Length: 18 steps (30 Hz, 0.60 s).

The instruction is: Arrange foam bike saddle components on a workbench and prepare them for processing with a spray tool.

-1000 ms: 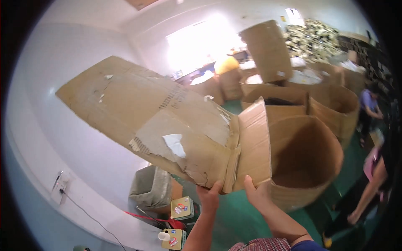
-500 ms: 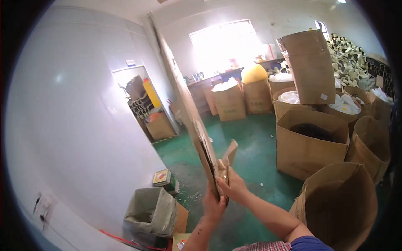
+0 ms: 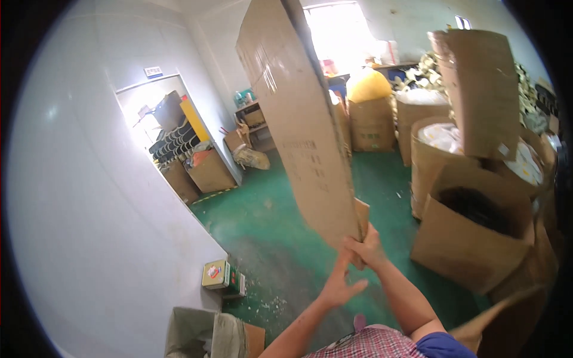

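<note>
A large flattened cardboard sheet [image 3: 298,119] stands almost upright in front of me, reaching from the top of the view down to my hands. My right hand [image 3: 365,246] grips its lower corner. My left hand [image 3: 339,285] is just below, fingers spread, touching or very near the bottom edge of the sheet.
Open cardboard boxes [image 3: 471,232] crowd the right side, some with white contents. More boxes [image 3: 371,122] stand at the back near a yellow sack. A white wall [image 3: 77,238] runs along the left with a doorway. A small colourful carton [image 3: 219,275] lies on the green floor [image 3: 268,238].
The cardboard sheet has swung from lying across the view to standing nearly vertical. My view has turned left toward the doorway. My left hand has loosened to an open palm.
</note>
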### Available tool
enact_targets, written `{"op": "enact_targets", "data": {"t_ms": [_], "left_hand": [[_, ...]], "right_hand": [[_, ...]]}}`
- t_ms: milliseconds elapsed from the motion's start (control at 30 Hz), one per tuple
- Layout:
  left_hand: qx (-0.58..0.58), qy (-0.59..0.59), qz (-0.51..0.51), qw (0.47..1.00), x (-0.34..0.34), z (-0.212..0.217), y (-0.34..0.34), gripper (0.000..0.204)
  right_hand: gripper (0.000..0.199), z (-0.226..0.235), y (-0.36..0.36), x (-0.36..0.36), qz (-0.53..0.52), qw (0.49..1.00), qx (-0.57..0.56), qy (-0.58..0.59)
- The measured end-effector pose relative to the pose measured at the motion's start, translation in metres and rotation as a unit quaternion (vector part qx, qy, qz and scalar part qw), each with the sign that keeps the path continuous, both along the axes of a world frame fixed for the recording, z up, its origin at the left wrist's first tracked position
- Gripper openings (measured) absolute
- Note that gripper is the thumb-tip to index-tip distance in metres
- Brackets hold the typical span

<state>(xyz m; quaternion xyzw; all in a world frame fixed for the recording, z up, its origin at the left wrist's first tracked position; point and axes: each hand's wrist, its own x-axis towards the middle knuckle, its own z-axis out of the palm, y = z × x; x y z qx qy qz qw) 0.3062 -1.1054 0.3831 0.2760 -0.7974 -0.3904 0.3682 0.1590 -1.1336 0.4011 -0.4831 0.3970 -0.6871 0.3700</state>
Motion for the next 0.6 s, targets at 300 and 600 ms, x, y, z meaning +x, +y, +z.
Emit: {"op": "enact_targets", "data": {"t_ms": [300, 600], "left_hand": [[0.313, 0.231, 0.32, 0.864, 0.201, -0.039, -0.3, 0.079], [0.367, 0.254, 0.211, 0.87, 0.314, -0.098, -0.481, 0.083]], "right_hand": [[0.045, -0.002, -0.231, -0.014, 0.297, 0.949, 0.086, -0.051], [0.06, 0.013, -0.443, 0.029, 0.319, 0.935, 0.142, -0.067]]}}
